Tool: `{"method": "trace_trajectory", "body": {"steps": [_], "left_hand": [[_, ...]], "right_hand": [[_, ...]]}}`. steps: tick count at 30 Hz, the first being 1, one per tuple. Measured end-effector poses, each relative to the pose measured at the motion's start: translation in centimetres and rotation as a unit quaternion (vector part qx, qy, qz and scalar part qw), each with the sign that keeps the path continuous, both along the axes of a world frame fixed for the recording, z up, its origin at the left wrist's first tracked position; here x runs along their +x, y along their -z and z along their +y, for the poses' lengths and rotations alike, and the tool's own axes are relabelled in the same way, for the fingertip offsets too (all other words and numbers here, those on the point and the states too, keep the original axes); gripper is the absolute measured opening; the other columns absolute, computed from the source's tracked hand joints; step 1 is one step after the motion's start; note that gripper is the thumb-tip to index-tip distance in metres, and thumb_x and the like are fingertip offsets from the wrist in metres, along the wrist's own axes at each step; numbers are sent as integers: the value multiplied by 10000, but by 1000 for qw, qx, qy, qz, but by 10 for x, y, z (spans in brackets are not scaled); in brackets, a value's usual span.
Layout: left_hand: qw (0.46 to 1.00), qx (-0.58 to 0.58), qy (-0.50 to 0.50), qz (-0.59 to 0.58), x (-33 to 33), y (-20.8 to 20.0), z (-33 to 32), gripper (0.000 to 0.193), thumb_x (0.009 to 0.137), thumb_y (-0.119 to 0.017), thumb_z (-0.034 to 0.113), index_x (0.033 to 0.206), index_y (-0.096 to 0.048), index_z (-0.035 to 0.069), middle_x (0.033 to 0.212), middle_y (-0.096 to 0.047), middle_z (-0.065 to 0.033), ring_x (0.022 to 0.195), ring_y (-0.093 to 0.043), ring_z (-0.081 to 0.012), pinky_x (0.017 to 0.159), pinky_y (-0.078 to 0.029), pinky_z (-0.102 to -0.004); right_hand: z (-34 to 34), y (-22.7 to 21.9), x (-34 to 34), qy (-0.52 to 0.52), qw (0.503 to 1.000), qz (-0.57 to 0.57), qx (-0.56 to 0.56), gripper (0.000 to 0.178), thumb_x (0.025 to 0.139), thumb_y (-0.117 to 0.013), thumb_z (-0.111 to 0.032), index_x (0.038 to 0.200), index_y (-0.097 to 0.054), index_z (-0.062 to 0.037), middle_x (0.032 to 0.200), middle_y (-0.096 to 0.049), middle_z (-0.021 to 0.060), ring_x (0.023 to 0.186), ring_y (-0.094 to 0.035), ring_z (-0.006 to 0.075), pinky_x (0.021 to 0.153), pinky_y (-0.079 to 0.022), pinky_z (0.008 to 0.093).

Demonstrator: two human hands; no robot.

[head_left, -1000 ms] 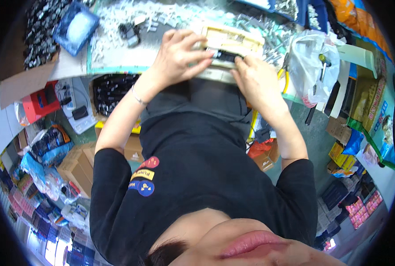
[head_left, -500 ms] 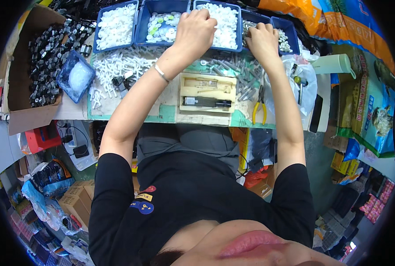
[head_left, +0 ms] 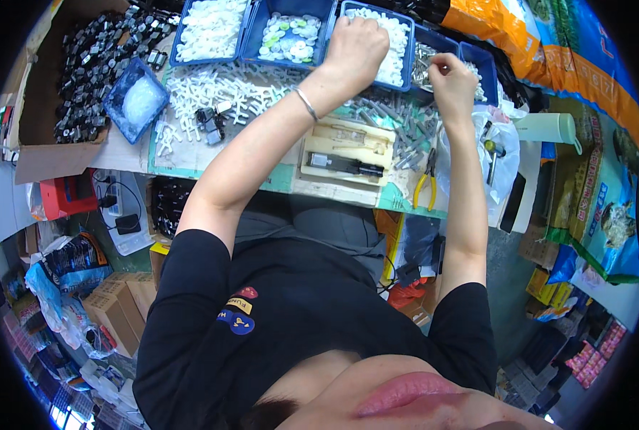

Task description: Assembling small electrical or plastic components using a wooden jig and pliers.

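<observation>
My left hand [head_left: 359, 51] curls over white parts [head_left: 394, 63] in their tray [head_left: 410, 56]; my right hand [head_left: 454, 84] pinches near metal bits [head_left: 421, 66]. I can't tell if either grips anything. Light, single picks should suit.

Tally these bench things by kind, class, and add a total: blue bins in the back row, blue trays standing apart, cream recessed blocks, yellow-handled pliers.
Blue bins in the back row: 5
Blue tray standing apart: 1
Cream recessed block: 1
Yellow-handled pliers: 1
Total: 8
</observation>
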State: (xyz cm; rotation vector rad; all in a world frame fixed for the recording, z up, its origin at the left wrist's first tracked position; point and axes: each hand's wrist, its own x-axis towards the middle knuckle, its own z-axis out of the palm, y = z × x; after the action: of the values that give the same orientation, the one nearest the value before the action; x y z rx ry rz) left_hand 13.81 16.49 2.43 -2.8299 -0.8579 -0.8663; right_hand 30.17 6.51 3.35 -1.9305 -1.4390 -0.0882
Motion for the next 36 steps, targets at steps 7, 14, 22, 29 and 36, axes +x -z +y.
{"method": "trace_trajectory", "body": {"steps": [7, 14, 22, 29, 36], "left_hand": [[613, -661, 190, -388, -41, -3, -27, 202, 923, -521, 167, 972, -589, -17, 881, -647, -74, 785, -628, -140, 741, -519, -261], [212, -812, 285, -463, -77, 4, -78, 202, 924, -519, 168, 1041, -575, 13, 916, -607, -33, 836, -582, -97, 807, -494, -243], [330, -767, 210, -509, -87, 1, -104, 194, 925, -521, 177, 1012, -584, 15, 908, -615, -40, 803, -579, -100, 761, -485, -235], [913, -116, 172, -352, -120, 14, -122, 169, 718, -666, -33, 861, -591, 15, 754, -594, -79, 632, -582, -215, 541, -470, -285], [945, -15, 262, -194, -153, 30, -125, 237, 671, -692, 37, 899, -627, 33, 823, -622, -63, 653, -598, -183, 534, -459, -266]], "right_hand": [[-24, -17, -82, -151, 853, 442, 231, 138, 804, -642, 34, 820, -513, -11, 863, -618, 80, 786, -598, 95, 707, -497, 212], [-44, -23, -130, -193, 869, 384, 245, 225, 808, -631, 47, 780, -423, -33, 860, -614, 99, 748, -581, 85, 669, -487, 202], [-59, -17, -140, -175, 913, 295, 221, 134, 795, -652, 34, 777, -522, 8, 831, -646, 99, 729, -609, 86, 679, -496, 203], [-108, -22, -150, -108, 794, 596, -40, 200, 812, -656, -24, 983, -601, 64, 870, -668, 112, 795, -631, 108, 713, -501, 203], [-116, -9, -149, -203, 938, 253, -121, 89, 749, -675, -61, 823, -641, -24, 886, -608, 64, 849, -580, 190, 760, -457, 317]]}}
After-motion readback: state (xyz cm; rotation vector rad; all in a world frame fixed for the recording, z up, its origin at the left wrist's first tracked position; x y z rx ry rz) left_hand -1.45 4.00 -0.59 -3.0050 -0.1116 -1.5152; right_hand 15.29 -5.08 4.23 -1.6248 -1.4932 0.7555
